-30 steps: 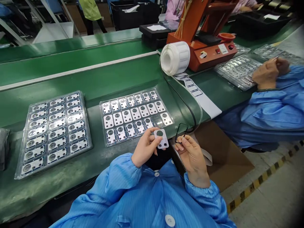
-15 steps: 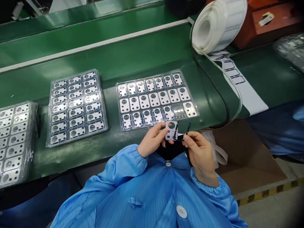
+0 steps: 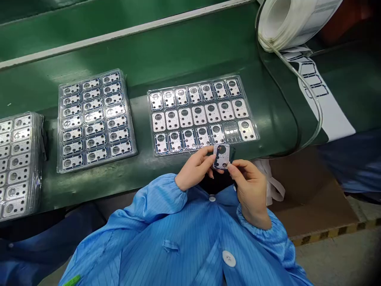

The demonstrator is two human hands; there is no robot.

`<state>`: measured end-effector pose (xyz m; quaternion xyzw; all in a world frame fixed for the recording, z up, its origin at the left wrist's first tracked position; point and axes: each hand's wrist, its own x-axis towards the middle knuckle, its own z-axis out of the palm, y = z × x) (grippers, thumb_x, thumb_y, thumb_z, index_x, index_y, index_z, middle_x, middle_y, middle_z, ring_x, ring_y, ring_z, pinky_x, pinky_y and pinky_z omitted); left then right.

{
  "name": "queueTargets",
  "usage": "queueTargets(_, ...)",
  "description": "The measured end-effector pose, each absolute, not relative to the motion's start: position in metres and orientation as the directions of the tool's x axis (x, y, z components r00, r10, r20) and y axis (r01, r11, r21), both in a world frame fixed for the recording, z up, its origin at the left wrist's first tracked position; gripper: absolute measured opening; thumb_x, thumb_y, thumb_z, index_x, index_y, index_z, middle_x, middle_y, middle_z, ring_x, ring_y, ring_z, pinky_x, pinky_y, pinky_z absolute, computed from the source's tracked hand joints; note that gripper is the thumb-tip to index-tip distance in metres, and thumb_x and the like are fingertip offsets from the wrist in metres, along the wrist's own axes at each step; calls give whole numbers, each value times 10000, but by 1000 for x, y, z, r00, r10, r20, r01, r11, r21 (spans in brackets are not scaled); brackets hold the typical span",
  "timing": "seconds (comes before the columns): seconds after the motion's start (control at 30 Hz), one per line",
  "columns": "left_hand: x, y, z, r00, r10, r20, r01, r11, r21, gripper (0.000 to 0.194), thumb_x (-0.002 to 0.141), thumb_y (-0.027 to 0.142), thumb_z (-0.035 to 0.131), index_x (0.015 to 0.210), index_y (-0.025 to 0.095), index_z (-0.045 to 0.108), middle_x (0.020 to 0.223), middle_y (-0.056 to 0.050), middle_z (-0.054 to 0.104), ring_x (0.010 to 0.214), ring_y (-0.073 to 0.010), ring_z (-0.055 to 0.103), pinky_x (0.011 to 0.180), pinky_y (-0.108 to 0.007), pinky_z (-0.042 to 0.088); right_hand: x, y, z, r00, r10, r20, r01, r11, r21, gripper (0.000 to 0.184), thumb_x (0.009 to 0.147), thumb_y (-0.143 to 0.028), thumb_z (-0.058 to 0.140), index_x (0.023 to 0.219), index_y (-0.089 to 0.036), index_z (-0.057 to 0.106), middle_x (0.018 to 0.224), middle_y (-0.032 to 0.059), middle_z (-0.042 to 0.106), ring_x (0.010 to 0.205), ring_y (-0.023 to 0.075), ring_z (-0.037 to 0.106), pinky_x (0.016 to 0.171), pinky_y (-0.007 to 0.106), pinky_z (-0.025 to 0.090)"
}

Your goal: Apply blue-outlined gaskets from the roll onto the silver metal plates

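Observation:
In my left hand [image 3: 199,167], closed on its left edge, is a small silver metal plate [image 3: 222,159] with one large round hole and smaller dark holes. My right hand [image 3: 248,182] pinches at the plate's lower right corner, on a thin dark frame-shaped sticker [image 3: 233,154]. Part of the sticker crosses the plate's face, and part juts out past its right side. Whether it touches the plate all round I cannot tell. Just beyond my hands lies a clear plastic tray [image 3: 152,140] of similar plates, with a vacant pocket in the near row.
Another tray of plates [image 3: 125,73] lies to the left, and a stack of filled trays [image 3: 38,159] at the far left. Back right stands a white roll [image 3: 300,24], its liner strip [image 3: 336,115] bearing dark frame outlines. A looped cable [image 3: 317,123] hangs over the bench edge.
My right hand has brought the dark sticker leftward over the plate; before, it was held mostly to the plate's right. The view has shifted slightly.

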<state>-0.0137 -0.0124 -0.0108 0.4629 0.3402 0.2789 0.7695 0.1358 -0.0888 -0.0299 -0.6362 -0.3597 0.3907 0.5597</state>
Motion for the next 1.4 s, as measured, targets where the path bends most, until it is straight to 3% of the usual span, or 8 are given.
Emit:
queueTargets(0.17, -14, -12, -11, 605, 746, -279, -104, 422, 901, 450, 934, 397, 556, 1290, 127, 502, 808, -54, 672, 709, -146, 667, 533, -201, 500, 138, -90, -28, 435, 897, -75, -4, -81, -997, 149, 783, -344, 782, 863, -236, 718, 768, -19, 679, 703, 121, 628, 666, 243, 519)
queueTargets(0.33, -15, -12, -13, 604, 746, -281, -40, 380, 924, 438, 947, 380, 520, 1305, 129, 492, 762, -25, 654, 533, -85, 554, 523, -214, 472, 140, -92, -27, 403, 915, 16, 58, -8, -998, 120, 793, -325, 775, 855, -242, 714, 776, -22, 675, 708, 125, 627, 655, 244, 517)
queueTargets(0.67, -16, -12, -10, 590, 754, -289, 0, 358, 934, 370, 946, 304, 495, 1277, 137, 499, 760, 19, 587, 522, -51, 531, 550, -194, 452, 137, -90, -19, 381, 920, 88, 277, -23, -961, 72, 842, -292, 722, 849, -221, 708, 782, -4, 649, 706, 130, 596, 653, 267, 487)
queueTargets(1.4, -15, -14, -11, 603, 750, -272, -49, 375, 926, 411, 941, 344, 504, 1297, 140, 509, 769, -19, 626, 622, -97, 565, 552, -203, 455, 137, -88, -17, 398, 915, 70, 313, -63, -948, 109, 844, -326, 712, 838, -218, 697, 780, -3, 648, 701, 136, 597, 651, 277, 477)
